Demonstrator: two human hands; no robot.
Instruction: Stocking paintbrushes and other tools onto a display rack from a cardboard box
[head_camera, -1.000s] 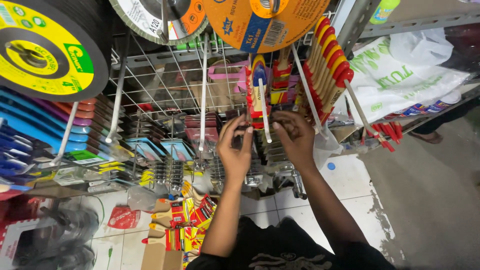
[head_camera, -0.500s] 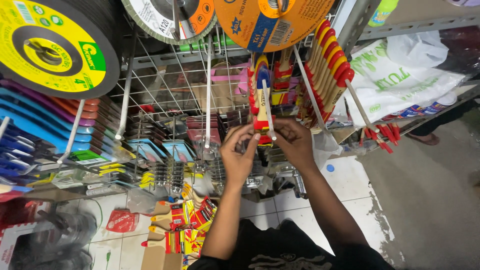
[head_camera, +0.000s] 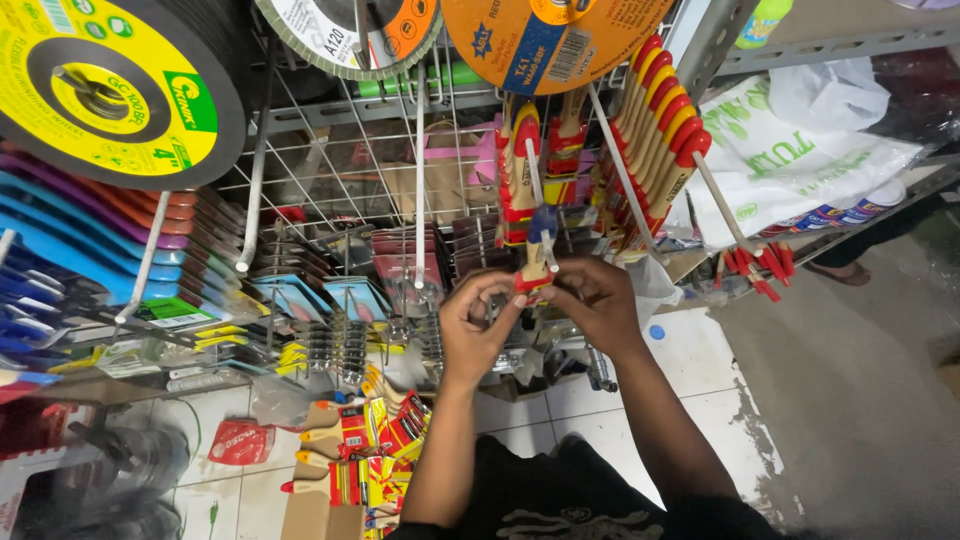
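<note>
Basically both hands are raised in front of the wire display rack (head_camera: 330, 150), forearms running up from the bottom of frame and converging at one paintbrush (head_camera: 537, 252) hanging at the outer tip of a white peg hook (head_camera: 535, 185). Left hand (head_camera: 474, 322): wrist bent back, fingers curled, thumb and forefinger closed narrow on the brush's lower end from the left. Right hand (head_camera: 592, 302): knuckles up, fingers curled inward, fingertips pinched on the same lower end from the right. Fingertips of the two hands almost meet under the brush. Brush has a blue upper handle and a red-and-yellow lower part; it hangs roughly upright, slightly tilted, well forward of the other packed brushes (head_camera: 515, 170) further back on the same hook. Whether it's still threaded on the hook tip or just clear of it — cannot tell. To the right, a row of red- and yellow-handled brushes (head_camera: 662, 130) on the next hook. Above, an orange cutting disc (head_camera: 550, 40); upper left, a yellow-labelled grinding disc (head_camera: 110, 90). Below the left forearm, more packaged brushes (head_camera: 370, 440) over the white tiled floor (head_camera: 700, 370).
</note>
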